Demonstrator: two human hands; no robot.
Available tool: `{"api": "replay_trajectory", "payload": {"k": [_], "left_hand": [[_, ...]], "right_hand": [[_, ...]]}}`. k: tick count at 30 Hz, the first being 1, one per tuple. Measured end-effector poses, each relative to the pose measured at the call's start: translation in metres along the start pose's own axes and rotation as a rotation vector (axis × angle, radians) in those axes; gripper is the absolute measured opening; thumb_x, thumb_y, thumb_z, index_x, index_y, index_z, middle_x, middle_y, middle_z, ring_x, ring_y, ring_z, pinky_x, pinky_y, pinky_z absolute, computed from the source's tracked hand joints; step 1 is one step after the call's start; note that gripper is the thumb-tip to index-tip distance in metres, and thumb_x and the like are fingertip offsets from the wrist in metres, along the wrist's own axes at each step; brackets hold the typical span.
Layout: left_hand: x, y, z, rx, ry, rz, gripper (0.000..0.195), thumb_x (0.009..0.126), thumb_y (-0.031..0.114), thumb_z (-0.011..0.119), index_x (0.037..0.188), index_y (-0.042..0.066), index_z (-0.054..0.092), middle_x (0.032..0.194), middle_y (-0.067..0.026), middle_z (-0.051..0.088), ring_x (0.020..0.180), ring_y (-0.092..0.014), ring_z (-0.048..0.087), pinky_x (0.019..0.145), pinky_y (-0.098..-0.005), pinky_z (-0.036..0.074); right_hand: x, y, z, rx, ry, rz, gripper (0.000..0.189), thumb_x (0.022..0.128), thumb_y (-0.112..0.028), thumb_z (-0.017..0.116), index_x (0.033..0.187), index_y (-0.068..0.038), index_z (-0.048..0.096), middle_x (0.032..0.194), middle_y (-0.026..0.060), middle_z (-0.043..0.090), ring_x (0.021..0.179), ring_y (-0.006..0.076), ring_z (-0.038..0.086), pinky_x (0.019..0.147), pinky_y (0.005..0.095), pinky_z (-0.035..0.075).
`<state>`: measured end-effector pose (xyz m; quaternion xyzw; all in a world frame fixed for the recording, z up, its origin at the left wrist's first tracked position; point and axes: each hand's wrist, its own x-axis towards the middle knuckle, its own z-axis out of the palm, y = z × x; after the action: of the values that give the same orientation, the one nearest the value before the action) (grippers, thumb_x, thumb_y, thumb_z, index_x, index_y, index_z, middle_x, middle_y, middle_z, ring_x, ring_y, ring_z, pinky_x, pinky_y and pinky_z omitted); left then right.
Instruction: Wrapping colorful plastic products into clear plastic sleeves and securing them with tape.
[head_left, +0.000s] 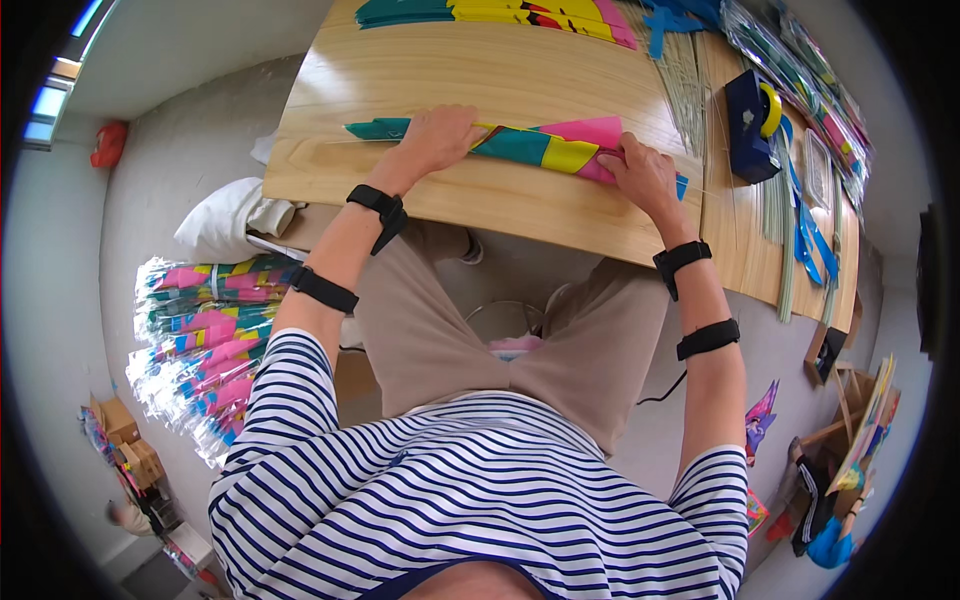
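A rolled bundle of teal, yellow and pink sheet material (511, 144) lies across the wooden table (480, 82), near its front edge. My left hand (441, 139) grips it towards its teal end. Near the pink and blue end, my right hand (643, 169) has its fingers closed around the roll. A loose pink flap stands up beside that hand. Thin light rods stick out past both ends of the roll. Towards the table's far side lies a stack of flat teal, yellow and pink sheets (495, 13).
Right of my right hand stands a blue tape dispenser (750, 139) with yellow tape, among thin rods (772, 206), blue strips (806, 240) and a clear plastic box (819, 169). Wrapped colourful bundles (217, 337) are piled at the lower left. Another person (829, 536) is at the lower right.
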<state>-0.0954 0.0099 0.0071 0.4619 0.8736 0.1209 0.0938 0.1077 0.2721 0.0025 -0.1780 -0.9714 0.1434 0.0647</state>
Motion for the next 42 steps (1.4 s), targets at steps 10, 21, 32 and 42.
{"api": "replay_trajectory", "payload": {"k": [10, 21, 32, 42], "left_hand": [[-0.022, 0.032, 0.027, 0.196, 0.309, 0.2, 0.044, 0.087, 0.034, 0.071, 0.121, 0.007, 0.063, 0.127, -0.0141, 0.061, 0.123, -0.032, 0.053, 0.099, -0.0518, 0.043], [-0.044, 0.092, 0.059, 0.001, 0.231, 0.25, 0.059, 0.089, 0.048, 0.067, 0.137, 0.013, 0.058, 0.15, -0.0066, 0.046, 0.144, -0.031, 0.035, 0.111, -0.0698, 0.025], [-0.042, 0.037, 0.067, 0.035, 0.276, 0.393, 0.062, 0.094, 0.045, 0.061, 0.147, 0.016, 0.048, 0.156, -0.0034, 0.042, 0.146, -0.028, 0.035, 0.118, -0.0567, 0.024], [-0.075, -0.062, 0.009, 0.282, 0.265, -0.153, 0.062, 0.098, 0.042, 0.057, 0.149, 0.01, 0.045, 0.159, -0.0077, 0.039, 0.149, -0.029, 0.029, 0.121, -0.0547, 0.018]], "right_hand": [[0.013, -0.007, -0.005, -0.086, -0.264, 0.109, 0.041, 0.09, -0.046, 0.062, 0.111, -0.011, 0.067, 0.101, 0.0169, 0.073, 0.099, 0.0381, 0.068, 0.089, 0.0563, 0.043], [-0.032, -0.05, -0.005, -0.272, -0.116, 0.267, 0.048, 0.091, -0.047, 0.065, 0.121, -0.009, 0.062, 0.131, 0.0154, 0.063, 0.116, 0.036, 0.062, 0.098, 0.0604, 0.039], [-0.068, -0.051, 0.056, -0.169, 0.089, -0.184, 0.073, 0.1, -0.048, 0.051, 0.157, -0.008, 0.031, 0.166, 0.0117, 0.023, 0.154, 0.0317, 0.019, 0.121, 0.0578, 0.015], [-0.071, -0.051, 0.051, -0.149, 0.08, -0.18, 0.075, 0.098, -0.049, 0.053, 0.158, -0.008, 0.03, 0.166, 0.0113, 0.022, 0.154, 0.031, 0.017, 0.122, 0.0566, 0.013]]}}
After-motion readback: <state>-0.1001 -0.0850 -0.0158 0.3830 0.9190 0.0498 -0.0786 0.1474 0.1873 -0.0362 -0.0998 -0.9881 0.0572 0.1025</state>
